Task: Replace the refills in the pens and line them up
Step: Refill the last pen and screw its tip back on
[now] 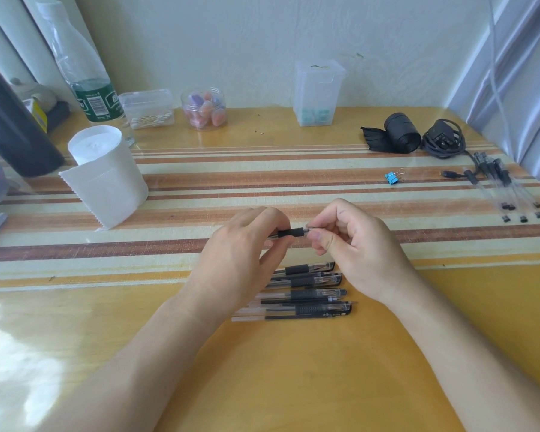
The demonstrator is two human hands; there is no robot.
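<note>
Head view: pen point(289, 233) at frame centre, held level above the table point(293, 369); left hand point(240, 254) closed around its barrel, right hand point(352, 244) pinching its tip end. Row of capped pens point(306, 291) just below. Loose refills point(505, 188) at right edge.

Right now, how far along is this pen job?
Partway, it seems. Four capped pens already lie in a neat row near the table's front edge, so those look finished. One pen is in hand: the left hand holds its barrel while the right hand works at its tip. A loose bunch of pens or refills waits at the far right; which, I cannot tell.
</note>
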